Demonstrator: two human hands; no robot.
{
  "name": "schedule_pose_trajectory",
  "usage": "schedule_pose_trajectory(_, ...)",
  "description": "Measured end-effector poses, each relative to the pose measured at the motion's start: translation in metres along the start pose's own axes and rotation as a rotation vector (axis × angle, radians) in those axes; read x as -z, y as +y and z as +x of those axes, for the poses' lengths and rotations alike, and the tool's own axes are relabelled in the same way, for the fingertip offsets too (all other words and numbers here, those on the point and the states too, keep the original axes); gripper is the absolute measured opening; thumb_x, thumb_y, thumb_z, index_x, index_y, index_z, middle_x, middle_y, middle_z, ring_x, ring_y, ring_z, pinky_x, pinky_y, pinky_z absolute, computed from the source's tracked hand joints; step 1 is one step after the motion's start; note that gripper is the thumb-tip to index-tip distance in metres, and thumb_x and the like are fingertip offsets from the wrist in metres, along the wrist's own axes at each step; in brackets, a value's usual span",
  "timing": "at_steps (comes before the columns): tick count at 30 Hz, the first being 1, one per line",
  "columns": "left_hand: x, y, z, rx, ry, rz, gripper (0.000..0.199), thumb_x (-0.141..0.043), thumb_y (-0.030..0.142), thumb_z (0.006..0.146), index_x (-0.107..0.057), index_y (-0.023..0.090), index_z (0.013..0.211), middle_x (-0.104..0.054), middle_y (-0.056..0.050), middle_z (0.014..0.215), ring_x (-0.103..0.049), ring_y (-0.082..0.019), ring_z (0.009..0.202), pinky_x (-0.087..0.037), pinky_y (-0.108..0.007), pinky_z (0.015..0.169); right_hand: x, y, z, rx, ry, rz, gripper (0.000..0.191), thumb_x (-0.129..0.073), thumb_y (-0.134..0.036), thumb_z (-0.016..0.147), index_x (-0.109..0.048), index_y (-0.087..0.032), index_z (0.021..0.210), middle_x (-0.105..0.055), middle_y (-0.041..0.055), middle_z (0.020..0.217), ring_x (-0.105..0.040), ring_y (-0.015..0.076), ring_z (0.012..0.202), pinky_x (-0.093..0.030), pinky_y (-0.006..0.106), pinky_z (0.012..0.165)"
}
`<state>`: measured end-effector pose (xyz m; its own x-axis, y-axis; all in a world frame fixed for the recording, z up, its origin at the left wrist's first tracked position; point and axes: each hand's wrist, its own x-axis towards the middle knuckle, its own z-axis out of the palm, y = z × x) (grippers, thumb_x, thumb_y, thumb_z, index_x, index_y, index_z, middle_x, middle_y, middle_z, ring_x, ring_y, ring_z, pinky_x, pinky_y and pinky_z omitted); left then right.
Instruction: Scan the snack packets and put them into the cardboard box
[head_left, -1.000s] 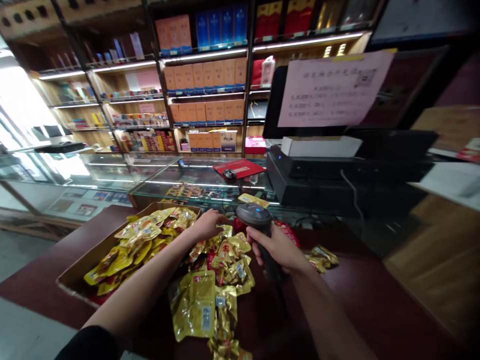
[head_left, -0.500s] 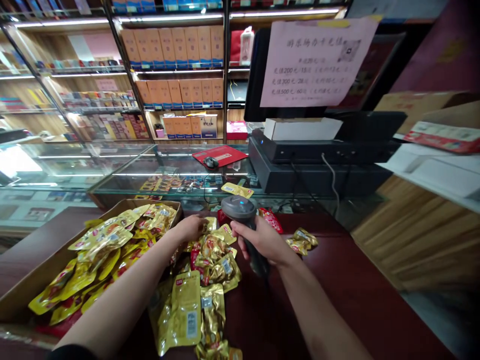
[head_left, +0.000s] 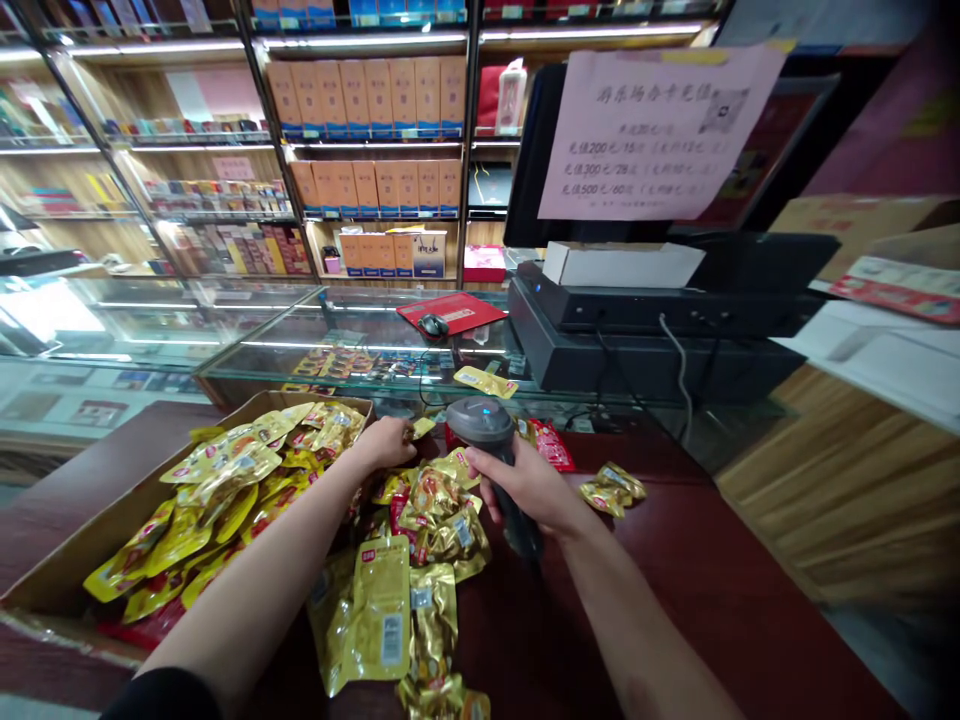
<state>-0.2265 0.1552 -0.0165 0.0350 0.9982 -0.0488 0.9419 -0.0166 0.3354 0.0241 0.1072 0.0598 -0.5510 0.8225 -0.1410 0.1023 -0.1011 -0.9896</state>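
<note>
My right hand (head_left: 529,485) is wrapped round the grip of a dark grey barcode scanner (head_left: 480,422), held upright over the table with a blue light on top. Beyond the pile of gold snack packets (head_left: 442,510), my left hand (head_left: 388,442) has its fingers closed on a small gold packet (head_left: 422,428), mostly hidden by the hand. A cardboard box (head_left: 45,560) full of yellow and gold packets lies under and left of my left forearm. Nearer me, a flat gold packet (head_left: 381,610) shows its barcode.
A gold packet pair (head_left: 613,488) lies right of the scanner, a red packet (head_left: 551,445) behind it. Farther back are a glass counter (head_left: 352,330), a mouse (head_left: 433,324) on a red mat (head_left: 469,312), and a monitor (head_left: 551,110) above a dark cash drawer (head_left: 637,350).
The view has shifted slightly, moving the scene to the right. My left hand has lifted a little, with a packet end showing beside its fingers. The scanner remains in my right hand.
</note>
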Motion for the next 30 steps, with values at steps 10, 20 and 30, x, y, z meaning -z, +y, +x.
schedule_pose_trajectory(10, 0.013, -0.005, -0.008, 0.172, -0.323, -1.323, 0.034, -0.079, 0.023, 0.057, -0.073, 0.014, 0.089, -0.074, -0.007, 0.081, -0.068, -0.018, 0.068, -0.054, -0.029, 0.068, 0.005, 0.001, 0.0, -0.007, 0.032, -0.009, 0.031, -0.065, -0.046, 0.082, -0.053, -0.019, 0.076, -0.054, -0.0059, 0.047, -0.05, 0.0083, 0.033, -0.038, 0.019, 0.035)
schedule_pose_trajectory(20, 0.02, 0.001, -0.015, 0.096, -0.231, -1.418, 0.049, -0.089, 0.031, 0.057, -0.071, 0.011, 0.099, -0.075, -0.009, 0.087, -0.069, -0.018, 0.069, -0.055, -0.03, 0.071, 0.005, 0.002, 0.0, -0.021, 0.008, -0.057, 0.034, -0.066, -0.049, 0.082, -0.054, -0.018, 0.075, -0.054, -0.005, 0.045, -0.05, 0.0085, 0.034, -0.037, 0.019, 0.035)
schedule_pose_trajectory(30, 0.029, 0.014, -0.022, 0.107, -0.038, -1.347, 0.037, -0.091, 0.03, 0.051, -0.074, 0.01, 0.079, -0.075, -0.007, 0.078, -0.067, -0.019, 0.076, -0.052, -0.029, 0.076, -0.001, 0.009, 0.004, -0.047, 0.003, -0.066, 0.032, -0.065, -0.047, 0.084, -0.054, -0.018, 0.075, -0.053, -0.0052, 0.045, -0.049, 0.0083, 0.033, -0.038, 0.018, 0.035)
